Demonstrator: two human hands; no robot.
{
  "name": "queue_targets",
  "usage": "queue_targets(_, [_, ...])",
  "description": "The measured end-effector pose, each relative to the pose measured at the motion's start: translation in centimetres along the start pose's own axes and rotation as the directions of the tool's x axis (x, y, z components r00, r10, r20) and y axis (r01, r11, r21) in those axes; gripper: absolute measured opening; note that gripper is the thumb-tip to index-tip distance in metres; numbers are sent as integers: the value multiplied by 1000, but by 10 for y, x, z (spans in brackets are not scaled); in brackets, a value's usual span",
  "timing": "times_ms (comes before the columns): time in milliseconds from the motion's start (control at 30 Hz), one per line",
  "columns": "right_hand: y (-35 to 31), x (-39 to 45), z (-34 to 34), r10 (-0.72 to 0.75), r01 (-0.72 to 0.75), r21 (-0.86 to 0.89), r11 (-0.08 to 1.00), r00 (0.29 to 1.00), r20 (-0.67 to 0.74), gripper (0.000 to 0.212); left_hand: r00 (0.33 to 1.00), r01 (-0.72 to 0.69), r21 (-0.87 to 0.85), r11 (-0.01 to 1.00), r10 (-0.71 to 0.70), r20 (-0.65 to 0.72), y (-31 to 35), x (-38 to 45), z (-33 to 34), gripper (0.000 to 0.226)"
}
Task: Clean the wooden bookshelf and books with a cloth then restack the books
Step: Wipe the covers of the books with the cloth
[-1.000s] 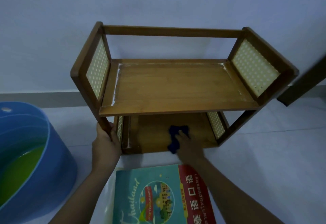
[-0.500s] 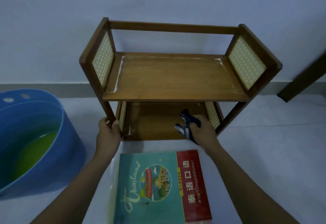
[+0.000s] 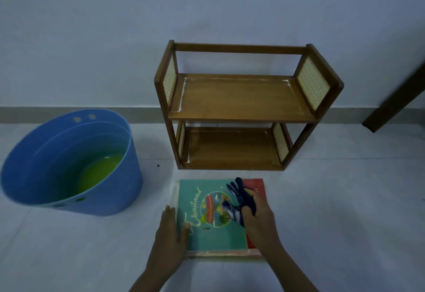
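The two-tier wooden bookshelf (image 3: 241, 98) stands empty on the floor against the wall, pale residue along its shelf edges. In front of it lies a stack of books; the top one is a teal and red book (image 3: 207, 232) with "Thailand" on its cover. My right hand (image 3: 259, 220) is shut on a dark blue cloth (image 3: 239, 202) and hovers over the cover's right half. Resting against the book's left edge is my left hand (image 3: 171, 234), thumb on the cover, fingers together.
A blue bucket (image 3: 110, 190) with yellow-green liquid inside sits on the floor to the left. A dark wooden piece (image 3: 395, 101) leans in at the far right. White floor surrounds the books.
Both hands left the bookshelf and came back to the book. The right hand pulled the cloth out of the lower shelf. The view drew back from the shelf.
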State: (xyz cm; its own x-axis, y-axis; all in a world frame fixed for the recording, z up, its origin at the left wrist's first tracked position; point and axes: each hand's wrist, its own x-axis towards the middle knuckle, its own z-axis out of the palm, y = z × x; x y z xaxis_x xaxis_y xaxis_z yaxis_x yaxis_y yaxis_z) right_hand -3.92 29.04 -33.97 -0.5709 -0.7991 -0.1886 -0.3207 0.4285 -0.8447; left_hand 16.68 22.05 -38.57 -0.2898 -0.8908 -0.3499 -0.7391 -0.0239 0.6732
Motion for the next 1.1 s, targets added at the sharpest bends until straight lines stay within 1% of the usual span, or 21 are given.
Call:
queue_targets(67, [13,2,6,-75,77,-149,986,997,19,53,999,-26,57,998,25,23,2,2,4,73])
queue_targets(133, [29,2,13,-100,119,-342,932,992,72,57,995,-80,127,989,72,65,1,5,8,89])
queue_targets(200, [39,-2,19,-145,189,-579,793,982,122,50,984,-154,201,967,131,122,-2,7,11,108])
queue_targets(233, [41,-4,22,-138,206,-666,717,978,154,47,976,-189,246,951,154,156,-5,9,13,113])
queue_targets(300, [46,-3,24,-158,254,-752,608,967,198,39,961,-241,323,915,178,214,-9,13,16,123])
queue_targets(333, [48,1,24,-181,290,-755,588,957,227,39,954,-260,355,898,181,240,-10,15,17,127])
queue_targets(400, [50,9,22,-182,357,-736,575,933,311,57,943,-292,417,861,188,274,-14,19,19,134])
queue_targets(467, [54,14,22,-181,412,-742,529,909,376,76,940,-302,443,844,187,283,-17,22,23,137])
queue_targets(500, [56,13,24,-189,435,-753,493,899,396,77,940,-301,448,842,184,286,-18,23,24,138])
queue_targets(567, [56,9,32,-184,440,-765,469,897,403,67,939,-303,449,841,182,292,-18,23,25,139])
queue_targets(600, [55,7,38,-193,433,-764,478,900,390,61,937,-307,448,839,185,296,-19,22,25,139])
queue_targets(700, [54,0,55,-259,465,-746,476,885,387,53,935,-313,451,836,188,301,-19,23,25,138])
queue_targets(767, [59,-2,62,-345,547,-722,424,834,430,56,936,-318,457,830,198,292,-19,23,26,134])
queue_targets(833, [62,1,59,-454,685,-653,324,718,528,54,940,-314,445,839,209,270,-20,22,26,126])
queue_targets(867, [65,8,54,-492,718,-638,277,677,548,50,943,-308,434,847,214,254,-21,22,26,123])
queue_targets(900, [66,18,47,-501,709,-658,253,678,538,48,947,-302,422,855,216,239,-22,22,26,120])
queue_targets(933, [66,29,37,-483,654,-708,268,727,488,47,950,-293,411,863,214,228,-22,22,27,120])
queue_targets(1000, [65,50,17,-397,439,-812,385,873,284,44,958,-267,374,888,203,203,-22,22,28,123])
queue_targets(1033, [64,56,9,-331,328,-841,430,924,190,43,962,-255,352,901,198,190,-22,22,28,125])
queue_targets(1067, [63,58,6,-280,254,-855,451,950,135,44,962,-253,336,907,200,186,-23,22,28,126])
queue_targets(1100, [63,57,8,-264,228,-862,454,958,114,47,961,-257,319,912,207,183,-22,22,29,128])
